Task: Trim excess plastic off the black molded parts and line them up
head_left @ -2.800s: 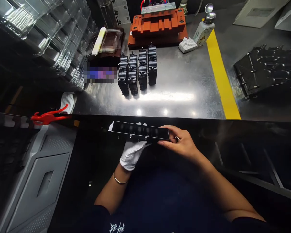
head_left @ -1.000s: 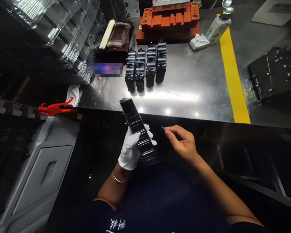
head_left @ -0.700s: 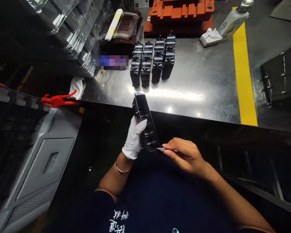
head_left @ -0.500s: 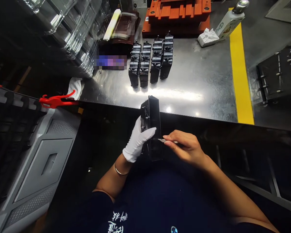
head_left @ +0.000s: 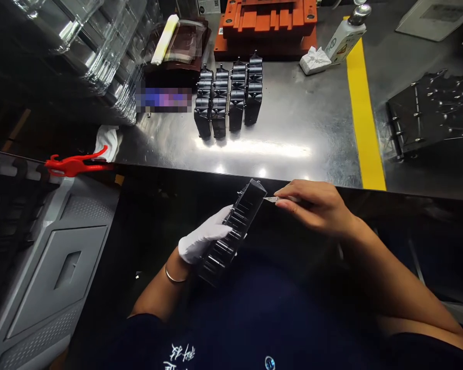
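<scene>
In a white glove, my left hand (head_left: pixel 208 236) is closed around a long black plastic part (head_left: pixel 237 221) with ribs along its open side. The part is tilted, its upper end leaning right, in front of the bench edge. My bare right hand (head_left: pixel 318 205) pinches a small craft knife (head_left: pixel 270 199), its blade tip at the upper right corner of the part. Whether the blade touches the edge I cannot tell. Several similar black parts (head_left: pixel 237 97) stand in a row on the metal bench (head_left: pixel 293 118).
An orange fixture (head_left: pixel 270 25) stands at the back, beside a white bottle (head_left: pixel 345 41) and crumpled tissue (head_left: pixel 315 60). Yellow tape (head_left: pixel 364 118) crosses the bench. More black parts (head_left: pixel 428 113) lie right. At left are wrapped stacks (head_left: pixel 100 56), a red air gun (head_left: pixel 75 164) and a grey crate (head_left: pixel 57 272).
My left hand has turned the black part from upright to tilted, showing its ribbed side. My right hand has moved the knife up and right, from the part's side to its upper corner.
</scene>
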`<state>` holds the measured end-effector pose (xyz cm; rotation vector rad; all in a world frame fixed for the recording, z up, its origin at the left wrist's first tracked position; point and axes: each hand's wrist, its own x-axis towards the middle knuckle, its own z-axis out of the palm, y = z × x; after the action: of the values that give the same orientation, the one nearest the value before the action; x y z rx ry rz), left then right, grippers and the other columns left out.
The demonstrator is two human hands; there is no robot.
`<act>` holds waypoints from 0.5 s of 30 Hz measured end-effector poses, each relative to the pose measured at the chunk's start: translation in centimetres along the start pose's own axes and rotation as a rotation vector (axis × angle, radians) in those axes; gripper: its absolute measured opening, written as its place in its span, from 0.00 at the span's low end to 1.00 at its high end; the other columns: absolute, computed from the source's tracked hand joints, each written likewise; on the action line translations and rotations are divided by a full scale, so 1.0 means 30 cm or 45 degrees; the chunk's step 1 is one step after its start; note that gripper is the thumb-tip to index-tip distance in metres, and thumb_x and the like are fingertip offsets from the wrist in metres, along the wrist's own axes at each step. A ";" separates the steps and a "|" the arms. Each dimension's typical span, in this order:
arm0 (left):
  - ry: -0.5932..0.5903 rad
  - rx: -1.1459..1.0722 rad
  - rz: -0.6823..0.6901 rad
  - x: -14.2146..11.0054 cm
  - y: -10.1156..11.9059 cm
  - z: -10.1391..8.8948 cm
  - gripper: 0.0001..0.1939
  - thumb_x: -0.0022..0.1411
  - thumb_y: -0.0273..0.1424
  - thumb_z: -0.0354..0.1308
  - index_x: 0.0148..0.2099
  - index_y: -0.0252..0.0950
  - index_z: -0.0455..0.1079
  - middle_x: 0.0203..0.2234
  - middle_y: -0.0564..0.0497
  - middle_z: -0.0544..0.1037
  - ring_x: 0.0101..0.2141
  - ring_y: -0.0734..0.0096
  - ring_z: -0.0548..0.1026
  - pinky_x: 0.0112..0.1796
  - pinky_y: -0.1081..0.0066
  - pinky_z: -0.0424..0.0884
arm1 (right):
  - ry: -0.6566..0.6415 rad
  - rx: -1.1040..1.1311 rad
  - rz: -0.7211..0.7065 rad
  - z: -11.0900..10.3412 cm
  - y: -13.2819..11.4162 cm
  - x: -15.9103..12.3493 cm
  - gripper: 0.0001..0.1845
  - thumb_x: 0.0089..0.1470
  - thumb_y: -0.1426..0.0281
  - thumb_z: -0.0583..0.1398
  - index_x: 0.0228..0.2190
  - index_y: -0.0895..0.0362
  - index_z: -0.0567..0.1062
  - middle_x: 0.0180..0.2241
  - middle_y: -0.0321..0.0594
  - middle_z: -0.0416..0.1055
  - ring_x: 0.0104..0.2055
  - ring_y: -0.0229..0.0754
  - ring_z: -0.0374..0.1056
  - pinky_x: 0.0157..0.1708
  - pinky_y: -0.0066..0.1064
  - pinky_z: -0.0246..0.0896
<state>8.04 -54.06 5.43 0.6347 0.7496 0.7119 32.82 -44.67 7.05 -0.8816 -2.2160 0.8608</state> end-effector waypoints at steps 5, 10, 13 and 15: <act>-0.062 0.038 -0.070 -0.003 -0.003 -0.019 0.28 0.54 0.45 0.62 0.54 0.37 0.68 0.35 0.45 0.76 0.26 0.70 0.72 0.28 0.70 0.69 | -0.271 -0.040 -0.137 -0.060 0.001 0.009 0.07 0.58 0.65 0.60 0.35 0.52 0.78 0.27 0.38 0.75 0.27 0.38 0.70 0.26 0.30 0.63; -0.102 0.194 -0.165 -0.005 0.006 -0.038 0.29 0.52 0.41 0.64 0.55 0.37 0.69 0.41 0.44 0.76 0.39 0.60 0.74 0.39 0.64 0.71 | -0.517 -0.060 -0.195 -0.098 -0.007 0.030 0.11 0.59 0.63 0.59 0.36 0.55 0.80 0.28 0.40 0.74 0.26 0.35 0.69 0.25 0.27 0.60; -0.211 0.228 -0.259 -0.004 0.002 -0.054 0.30 0.51 0.39 0.66 0.56 0.38 0.69 0.46 0.45 0.75 0.44 0.59 0.73 0.43 0.64 0.71 | -0.588 -0.078 -0.180 -0.098 -0.008 0.038 0.11 0.58 0.62 0.60 0.36 0.53 0.81 0.29 0.39 0.75 0.27 0.35 0.69 0.26 0.26 0.61; -0.296 0.105 -0.400 0.000 -0.014 -0.066 0.31 0.51 0.40 0.64 0.58 0.38 0.67 0.40 0.45 0.76 0.36 0.62 0.76 0.35 0.66 0.73 | -0.582 -0.057 -0.171 -0.088 -0.001 0.041 0.10 0.57 0.62 0.61 0.36 0.52 0.81 0.29 0.38 0.75 0.28 0.35 0.70 0.27 0.26 0.62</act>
<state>6.64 -53.82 4.00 0.6440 0.6457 0.3135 33.96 -42.86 9.05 -0.5860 -2.6586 1.0301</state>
